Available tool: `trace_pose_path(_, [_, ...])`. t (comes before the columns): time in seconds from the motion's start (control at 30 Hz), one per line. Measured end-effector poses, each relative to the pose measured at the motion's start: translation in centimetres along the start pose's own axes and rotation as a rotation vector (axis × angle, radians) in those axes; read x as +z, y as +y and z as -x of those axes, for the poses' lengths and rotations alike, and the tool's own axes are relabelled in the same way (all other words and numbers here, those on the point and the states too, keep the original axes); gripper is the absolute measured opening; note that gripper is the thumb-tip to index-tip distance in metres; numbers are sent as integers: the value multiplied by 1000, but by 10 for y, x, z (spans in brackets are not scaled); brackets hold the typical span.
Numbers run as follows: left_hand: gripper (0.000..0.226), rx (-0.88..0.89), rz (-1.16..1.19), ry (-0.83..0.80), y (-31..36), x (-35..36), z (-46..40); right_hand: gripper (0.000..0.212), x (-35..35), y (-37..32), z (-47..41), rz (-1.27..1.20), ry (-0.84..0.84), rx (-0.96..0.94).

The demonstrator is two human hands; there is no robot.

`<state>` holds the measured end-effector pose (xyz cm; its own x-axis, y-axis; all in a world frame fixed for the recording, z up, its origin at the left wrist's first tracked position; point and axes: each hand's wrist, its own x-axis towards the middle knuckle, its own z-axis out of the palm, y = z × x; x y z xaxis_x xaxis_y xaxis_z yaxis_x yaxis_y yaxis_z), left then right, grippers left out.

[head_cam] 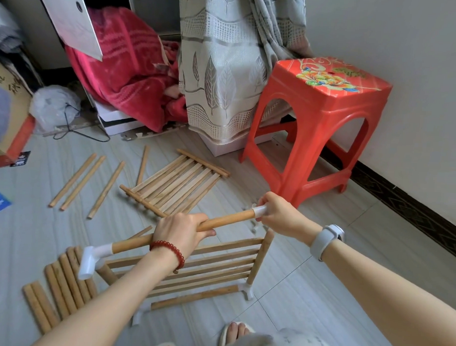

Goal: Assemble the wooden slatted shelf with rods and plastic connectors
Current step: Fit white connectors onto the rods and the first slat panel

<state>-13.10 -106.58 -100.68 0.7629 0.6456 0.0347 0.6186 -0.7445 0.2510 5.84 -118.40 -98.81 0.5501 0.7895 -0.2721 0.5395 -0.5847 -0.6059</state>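
A round wooden rod (227,220) is held level above the floor (308,294). The left hand (182,229) wraps its grip around the rod's middle; the right hand (280,214) closes its grip on the white plastic connector (259,210) capping the far end. Another smooth white connector (91,261) caps the near end. Below stands the partly built slatted shelf (204,268). A loose slatted panel (176,183) lies flat beyond, loose rods (60,278) at left, and a glossy red plastic stool (320,119) by the wall.

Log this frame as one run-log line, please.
step: fitting connector on rod | left hand: grips wooden rod mid-length | right hand: grips white plastic connector at rod's end | slatted shelf: partly assembled, below
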Motion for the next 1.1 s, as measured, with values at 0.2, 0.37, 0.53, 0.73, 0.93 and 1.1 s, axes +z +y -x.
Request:
trace_pose_path(0.2, [27, -83, 192, 63, -13, -16, -4, 42, -23, -29, 5, -672, -104, -62])
trace_pose_path(0.37, [27, -162, 359, 155, -24, -33, -3, 48, -42, -62, 11, -957, -199, -122])
trace_pose_path(0.53, [33, -192, 539, 250, -42, -34, 5, 36, -44, -90, 10, -834, -167, -287])
trace_pose_path(0.73, [43, -181, 716, 316, -63, -29, 16, 27, -18, -71, 2, -355, 325, -316])
trace_pose_path(0.93, [22, -189, 825, 288, -72, -22, 20, 51, 4, -81, 3, -139, 133, -245])
trace_pose_path(1.1, [11, -331, 1125, -36, -85, -15, 32, 33, 35, -110, -3, 220, 185, -340])
